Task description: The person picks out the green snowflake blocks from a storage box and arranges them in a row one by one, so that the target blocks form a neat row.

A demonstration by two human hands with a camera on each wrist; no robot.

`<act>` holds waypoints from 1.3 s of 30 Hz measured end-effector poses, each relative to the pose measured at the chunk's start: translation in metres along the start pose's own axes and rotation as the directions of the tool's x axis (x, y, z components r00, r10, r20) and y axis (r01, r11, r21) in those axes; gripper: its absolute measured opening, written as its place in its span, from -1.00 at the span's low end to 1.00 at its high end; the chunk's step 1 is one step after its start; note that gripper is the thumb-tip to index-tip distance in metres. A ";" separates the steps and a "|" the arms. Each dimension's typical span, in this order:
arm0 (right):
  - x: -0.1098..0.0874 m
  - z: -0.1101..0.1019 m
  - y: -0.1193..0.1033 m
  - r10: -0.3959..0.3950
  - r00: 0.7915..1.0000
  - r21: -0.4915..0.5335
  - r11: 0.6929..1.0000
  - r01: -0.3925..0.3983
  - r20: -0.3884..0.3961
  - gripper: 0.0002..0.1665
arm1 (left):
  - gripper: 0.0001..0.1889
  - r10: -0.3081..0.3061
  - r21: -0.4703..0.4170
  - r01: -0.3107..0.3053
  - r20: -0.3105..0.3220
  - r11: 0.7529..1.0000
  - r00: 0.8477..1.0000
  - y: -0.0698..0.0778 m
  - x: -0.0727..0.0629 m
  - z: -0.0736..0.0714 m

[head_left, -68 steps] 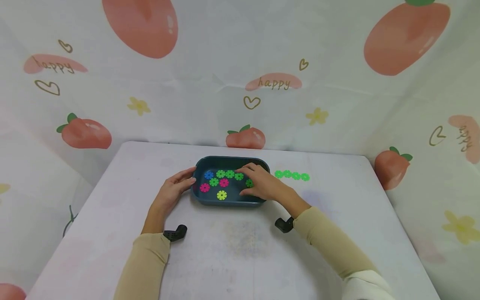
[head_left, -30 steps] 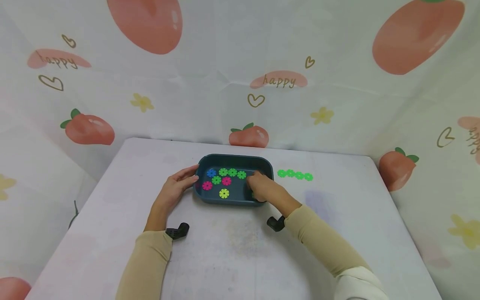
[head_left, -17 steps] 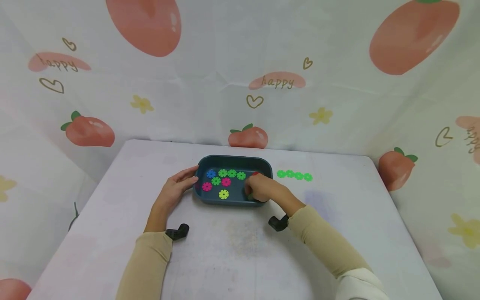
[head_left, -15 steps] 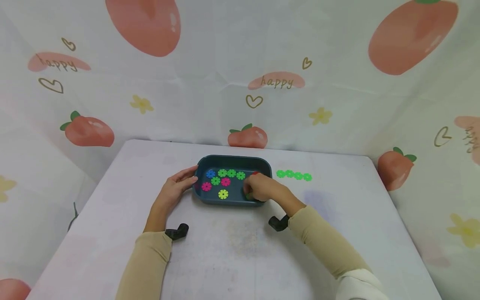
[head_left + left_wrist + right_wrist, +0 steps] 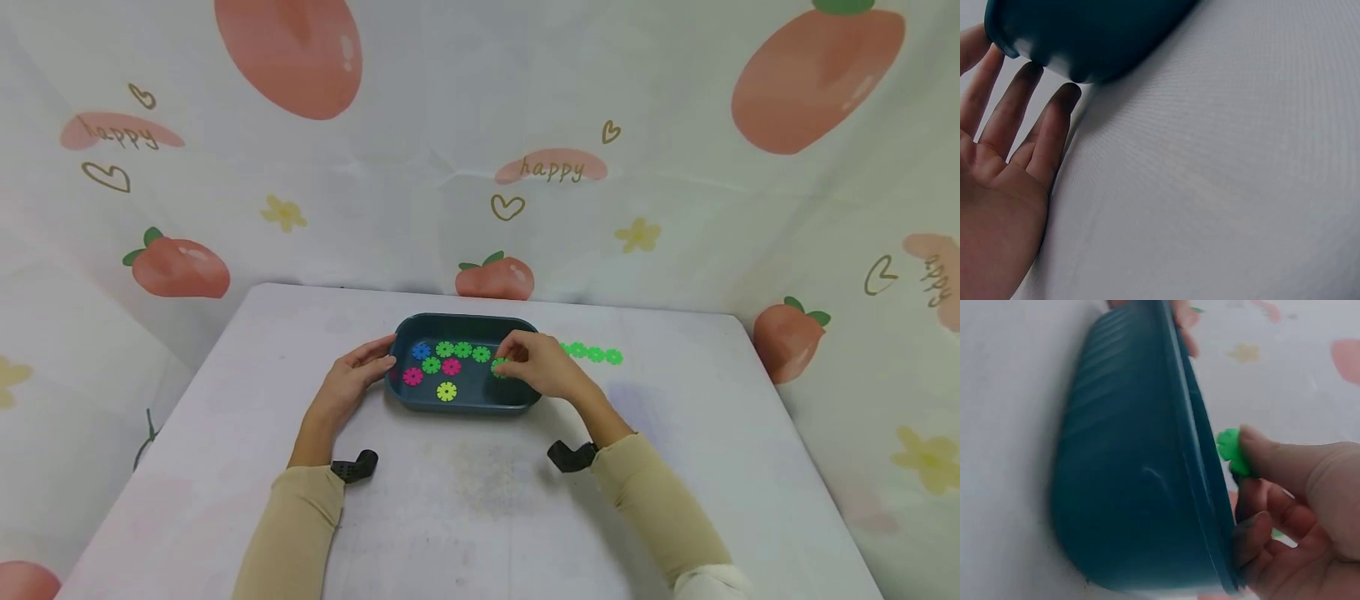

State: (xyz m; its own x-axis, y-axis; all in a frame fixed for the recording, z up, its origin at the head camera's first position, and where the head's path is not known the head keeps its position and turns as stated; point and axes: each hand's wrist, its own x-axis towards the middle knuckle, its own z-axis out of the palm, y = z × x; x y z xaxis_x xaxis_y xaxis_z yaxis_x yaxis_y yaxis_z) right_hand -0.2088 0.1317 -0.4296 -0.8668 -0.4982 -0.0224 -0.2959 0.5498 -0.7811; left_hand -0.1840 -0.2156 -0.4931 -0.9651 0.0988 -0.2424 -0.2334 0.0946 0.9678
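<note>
My left hand (image 5: 349, 390) holds the left end of a dark teal tray (image 5: 465, 407), the thumb over the rim and the other fingers against the outer wall. Between thumb and index finger of my right hand (image 5: 543, 367) is a green snowflake disc (image 5: 1229, 445), pinched just above the tray's right end. Inside the tray lie several notched plastic snowflake discs: a blue disc (image 5: 422, 351), two pink ones including this pink disc (image 5: 451, 367), a yellow disc (image 5: 446, 392) and several green ones such as this green disc (image 5: 431, 365). My right hand hides the tray's right end.
Behind my right hand, a row of green snowflake discs (image 5: 595, 354) lies on the white table (image 5: 480, 500), to the right of the tray. A fabric backdrop (image 5: 420, 208) printed with fruit, flowers and hearts rises at the table's far edge.
My right hand has lifted from low in the tray's right end, moving up and right, and a green snowflake disc now shows in its pinch. The left hand has stayed on the tray.
</note>
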 end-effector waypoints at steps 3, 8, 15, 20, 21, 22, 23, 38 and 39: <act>-0.003 -0.004 0.004 0.022 0.999 0.101 0.995 -0.017 -0.049 -0.81 | -0.36 0.001 -0.003 -0.001 -0.004 1.000 1.000 0.000 0.000 0.000; -0.008 -0.008 0.010 0.077 0.990 0.260 0.965 -0.043 -0.122 -0.76 | -0.36 -0.008 -0.013 0.008 -0.011 1.000 1.000 -0.001 0.000 0.000; -0.017 -0.013 0.021 0.163 0.963 0.372 0.925 -0.074 -0.214 -0.72 | -0.35 -0.005 -0.018 0.005 -0.003 1.000 1.000 -0.002 0.002 -0.001; -0.022 -0.017 0.030 0.211 0.945 0.387 0.916 -0.103 -0.249 -0.69 | -0.35 0.011 -0.035 -0.011 0.008 0.999 1.000 -0.001 0.002 -0.001; -0.022 -0.019 0.032 0.218 0.942 0.390 0.915 -0.106 -0.256 -0.68 | -0.36 0.014 -0.039 -0.013 0.008 0.999 1.000 -0.001 0.002 0.000; -0.023 -0.020 0.033 0.223 0.940 0.395 0.912 -0.109 -0.257 -0.67 | -0.36 0.013 -0.039 -0.013 0.008 0.999 1.000 -0.001 0.002 0.000; -0.024 -0.021 0.035 0.230 0.938 0.398 0.910 -0.112 -0.261 -0.66 | -0.36 0.014 -0.038 -0.013 0.007 0.999 1.000 -0.001 0.002 0.000; -0.047 -0.049 0.046 0.336 0.888 0.412 0.891 -0.191 -0.314 -0.60 | -0.36 0.011 -0.040 -0.011 0.008 0.999 1.000 -0.001 0.004 0.000; -0.049 -0.052 0.044 0.346 0.884 0.413 0.888 -0.201 -0.315 -0.60 | -0.36 0.007 -0.041 -0.007 0.008 0.999 1.000 -0.001 0.003 0.000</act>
State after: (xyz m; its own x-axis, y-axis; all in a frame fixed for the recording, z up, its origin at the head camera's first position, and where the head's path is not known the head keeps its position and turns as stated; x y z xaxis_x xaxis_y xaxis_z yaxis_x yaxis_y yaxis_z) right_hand -0.2003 0.2149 -0.4306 -0.9948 -0.0393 -0.0937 0.0768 0.3118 -0.9470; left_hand -0.1871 -0.2155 -0.4950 -0.9658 0.1076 -0.2359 -0.2314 0.0531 0.9714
